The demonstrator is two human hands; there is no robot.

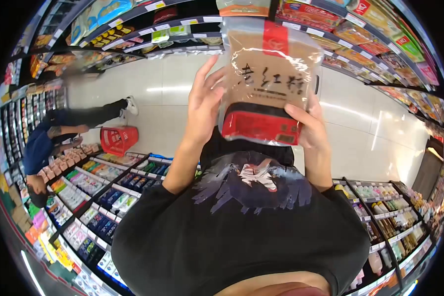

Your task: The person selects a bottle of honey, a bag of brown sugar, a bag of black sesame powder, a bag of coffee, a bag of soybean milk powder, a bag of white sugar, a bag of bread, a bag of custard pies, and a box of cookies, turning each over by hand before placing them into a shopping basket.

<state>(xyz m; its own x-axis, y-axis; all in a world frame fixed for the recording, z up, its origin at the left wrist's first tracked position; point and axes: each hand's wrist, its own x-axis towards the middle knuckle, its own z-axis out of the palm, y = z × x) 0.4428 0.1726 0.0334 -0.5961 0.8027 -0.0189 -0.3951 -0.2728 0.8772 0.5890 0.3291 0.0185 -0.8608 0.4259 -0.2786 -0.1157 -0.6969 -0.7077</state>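
Note:
A clear plastic bag of brown sugar (269, 81), with dark Chinese lettering and a red label at its bottom, is held upright before my chest. My right hand (308, 121) grips its lower right side, the thumb lying on the front and the other fingers behind. At the bag's left edge is my left hand (207, 96), its fingers apart and raised beside the plastic; whether they touch it is hard to tell. Just above the bag, a shelf holds another package with an orange band (244, 9).
Shelves of packaged goods (325, 32) curve across the top. Lower shelves with bottles (390, 212) and small packs (98, 197) flank my body. A person (49, 143) in dark clothes stands at the left near a red basket (118, 140) on the pale tiled floor (158, 111).

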